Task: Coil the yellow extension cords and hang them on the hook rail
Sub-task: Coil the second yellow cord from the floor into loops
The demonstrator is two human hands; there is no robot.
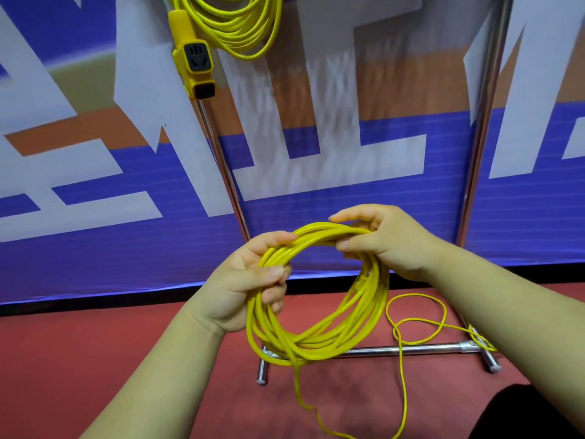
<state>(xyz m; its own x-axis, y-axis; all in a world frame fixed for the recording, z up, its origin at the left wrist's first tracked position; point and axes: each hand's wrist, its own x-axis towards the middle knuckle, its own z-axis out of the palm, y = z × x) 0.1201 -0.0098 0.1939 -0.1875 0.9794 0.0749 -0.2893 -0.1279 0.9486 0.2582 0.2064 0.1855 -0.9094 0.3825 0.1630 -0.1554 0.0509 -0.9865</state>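
A yellow extension cord coil (319, 337) of several loops hangs between my hands at the centre. My left hand (247, 280) grips its left side. My right hand (386, 242) pinches the top of the coil from the right. A loose tail of the same cord (403, 375) trails down onto the red floor and curls to the right. Another coiled yellow cord (240, 23) hangs at the top of the frame, with its yellow socket block (194, 64) dangling below it. The hook it hangs from is out of view.
A chrome rack stands in front of me, with an upright post (221, 160) on the left, another (481, 137) on the right, and a base bar (408, 350) on the red floor (95, 359). Behind it is a blue-and-white banner (316, 172).
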